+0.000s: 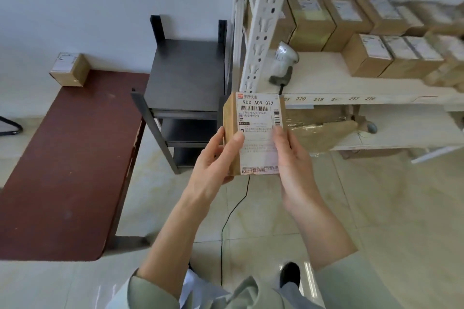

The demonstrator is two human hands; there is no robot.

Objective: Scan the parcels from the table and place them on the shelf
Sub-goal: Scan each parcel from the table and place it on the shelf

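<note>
A small cardboard parcel (254, 118) with a white shipping label facing me is held up in front of the shelf. My left hand (213, 160) grips its left side, thumb on the label. My right hand (293, 163) grips its right side. A white barcode scanner (282, 63) lies on the pale shelf board (334, 85), just above and right of the parcel. One more small parcel (69, 69) sits at the far end of the dark red table (67, 158) on the left.
Several labelled cardboard parcels (364, 32) fill the shelf at the right. A white slotted upright (261, 25) stands above the held parcel. A black metal rack (185, 98) is between table and shelf. A black cable (226, 223) runs down to the tiled floor.
</note>
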